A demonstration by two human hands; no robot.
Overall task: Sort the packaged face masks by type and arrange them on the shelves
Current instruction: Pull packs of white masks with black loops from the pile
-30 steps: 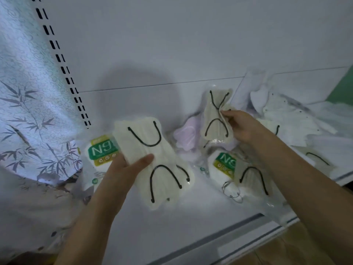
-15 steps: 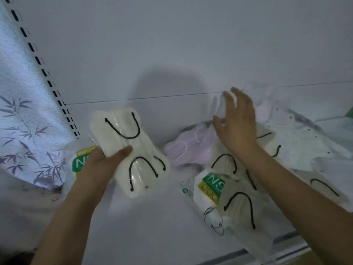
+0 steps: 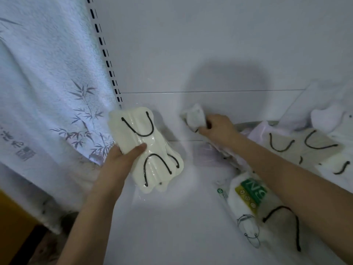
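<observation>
Head view, nearest on the right: a green-labelled mask pack (image 3: 248, 197) lies on the white shelf (image 3: 172, 226) under the right forearm, overlapped by a clear pack with black ear loops (image 3: 280, 226). Further in, the left hand (image 3: 116, 165) grips a stack of cream masks with black loops (image 3: 147, 148), thumb across its wrapper, just above the shelf beside a bamboo-print cloth (image 3: 47, 92). Beyond, the right hand (image 3: 217, 129) pinches a small white mask pack (image 3: 193, 117) against the back panel (image 3: 191, 44), left of a heap of mixed packs (image 3: 305, 146).

Mask pile (image 3: 298, 150) perhaps right on shelf (image 3: 172, 226)
</observation>
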